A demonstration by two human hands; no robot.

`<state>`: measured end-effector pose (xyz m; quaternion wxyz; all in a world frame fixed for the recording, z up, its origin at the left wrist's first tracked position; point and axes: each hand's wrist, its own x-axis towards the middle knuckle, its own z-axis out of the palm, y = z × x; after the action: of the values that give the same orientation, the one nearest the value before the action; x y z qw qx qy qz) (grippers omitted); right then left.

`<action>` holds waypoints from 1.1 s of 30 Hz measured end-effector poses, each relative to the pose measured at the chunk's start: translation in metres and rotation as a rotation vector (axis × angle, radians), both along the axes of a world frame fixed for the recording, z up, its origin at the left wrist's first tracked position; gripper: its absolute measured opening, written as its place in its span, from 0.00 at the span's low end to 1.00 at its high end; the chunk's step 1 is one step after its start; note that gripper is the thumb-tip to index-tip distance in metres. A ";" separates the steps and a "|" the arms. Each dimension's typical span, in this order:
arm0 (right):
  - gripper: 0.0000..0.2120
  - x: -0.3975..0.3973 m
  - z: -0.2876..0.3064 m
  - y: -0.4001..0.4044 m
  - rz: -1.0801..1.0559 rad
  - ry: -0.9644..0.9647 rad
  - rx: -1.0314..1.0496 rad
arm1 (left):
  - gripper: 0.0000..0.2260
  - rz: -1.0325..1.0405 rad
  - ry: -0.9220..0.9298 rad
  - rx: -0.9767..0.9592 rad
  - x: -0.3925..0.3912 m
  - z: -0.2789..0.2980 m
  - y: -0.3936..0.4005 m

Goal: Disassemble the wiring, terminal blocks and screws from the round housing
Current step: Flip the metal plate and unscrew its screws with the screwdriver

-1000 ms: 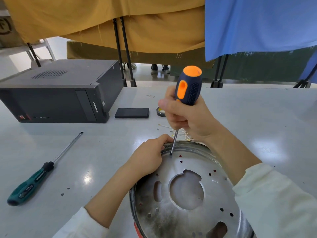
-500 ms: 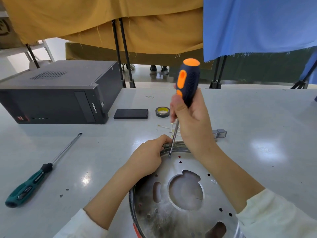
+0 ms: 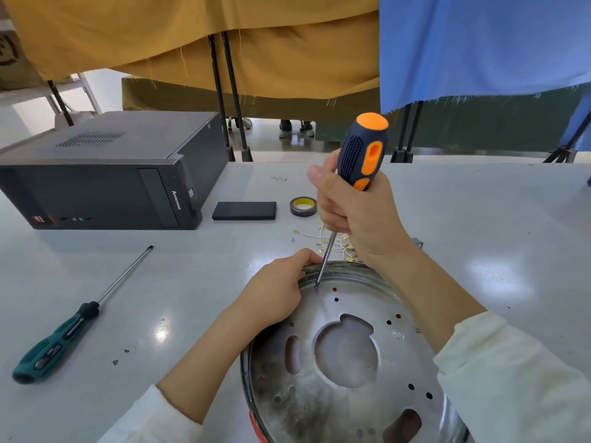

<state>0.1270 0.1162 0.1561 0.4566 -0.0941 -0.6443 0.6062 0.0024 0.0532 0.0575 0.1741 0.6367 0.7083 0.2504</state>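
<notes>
Rotating since the earlier frame, the right hand (image 3: 355,215) gripped the screwdriver (image 3: 360,155), tip on a screw (image 3: 317,285) at the housing's (image 3: 345,353) far rim. Left hand (image 3: 275,292) clutched that rim. Best kept upright, pressed firmly.

Mustard cloth (image 3: 224,43) and blue cloth (image 3: 479,43) hang behind a glossy grey table (image 3: 479,219).
</notes>
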 end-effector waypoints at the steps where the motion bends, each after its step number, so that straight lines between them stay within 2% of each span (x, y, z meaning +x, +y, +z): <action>1: 0.14 0.001 0.000 0.001 -0.060 -0.027 0.028 | 0.24 0.001 0.002 -0.001 0.000 0.000 0.000; 6: 0.15 0.011 -0.003 -0.003 -0.457 -0.234 0.247 | 0.23 0.009 0.031 -0.012 -0.001 -0.002 0.002; 9: 0.17 0.016 -0.004 -0.009 -0.759 -0.669 0.552 | 0.22 0.009 0.030 -0.019 0.000 -0.002 0.002; 10: 0.17 0.016 -0.005 -0.011 -0.801 -0.757 0.582 | 0.22 0.008 0.029 -0.019 0.000 -0.001 0.002; 13: 0.17 0.016 -0.006 -0.010 -0.735 -0.755 0.531 | 0.22 0.012 0.017 -0.019 0.000 -0.001 0.001; 19: 0.17 0.024 0.012 0.009 -0.156 -0.678 0.448 | 0.25 0.002 -0.022 -0.025 0.000 0.000 0.001; 22: 0.18 0.031 0.020 0.019 -0.035 -0.709 0.431 | 0.24 -0.002 -0.027 -0.022 0.000 0.001 0.000; 25: 0.20 0.037 0.023 0.023 -0.081 -0.734 0.413 | 0.25 -0.008 -0.028 -0.012 0.000 0.001 -0.001; 30: 0.30 0.046 0.024 0.023 -0.379 -0.786 0.387 | 0.27 0.007 0.003 -0.012 0.001 0.001 0.000; 31: 0.30 0.047 0.025 0.022 -0.391 -0.782 0.351 | 0.26 0.010 0.013 -0.013 0.001 0.001 0.000; 33: 0.25 0.046 0.022 0.019 -0.392 -0.738 0.268 | 0.26 0.018 0.023 -0.016 0.001 0.001 0.000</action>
<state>0.1734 0.1351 0.1780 0.3103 -0.3649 -0.8071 0.3452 0.0033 0.0534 0.0587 0.1689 0.6316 0.7179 0.2391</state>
